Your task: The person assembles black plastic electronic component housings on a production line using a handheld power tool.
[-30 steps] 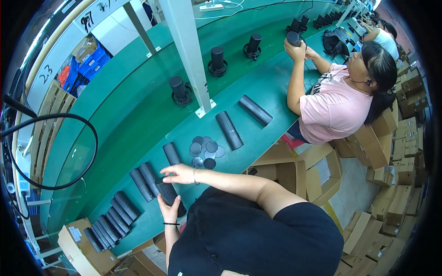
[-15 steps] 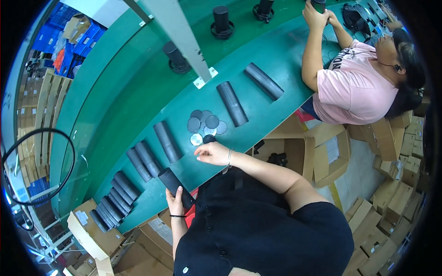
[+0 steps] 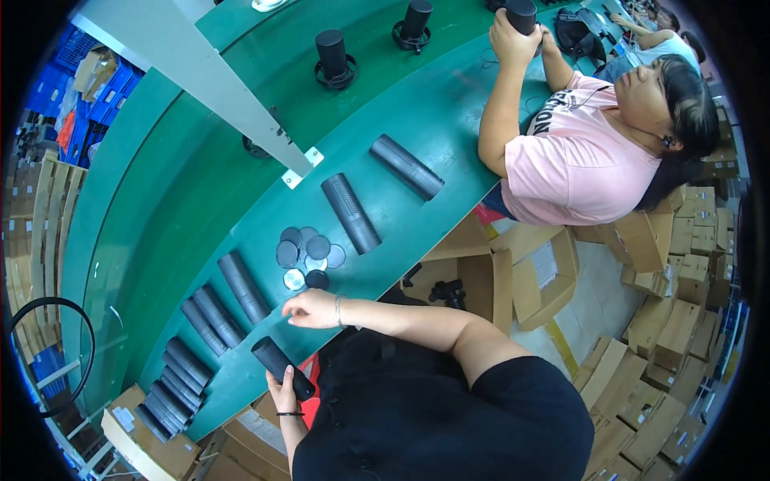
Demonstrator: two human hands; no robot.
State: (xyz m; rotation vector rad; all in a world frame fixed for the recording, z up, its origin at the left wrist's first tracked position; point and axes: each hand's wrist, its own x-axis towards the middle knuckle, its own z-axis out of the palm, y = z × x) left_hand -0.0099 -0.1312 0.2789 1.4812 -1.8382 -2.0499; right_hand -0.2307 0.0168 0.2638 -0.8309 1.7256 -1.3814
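Left hand (image 3: pixel 282 393): wrapped round the lower part of a black cylinder (image 3: pixel 273 357), held tilted at the near surface edge; upper end apparently left clear for access.
Right hand (image 3: pixel 313 309): fingers loosely curled, just beside the round discs (image 3: pixel 318 246); whether anything is pinched cannot be told.
Disc pile: spread loosely on the green surface (image 3: pixel 459 144), likely for easy reach.
Cylinder row (image 3: pixel 190 362): laid side by side, probably to limit rolling.
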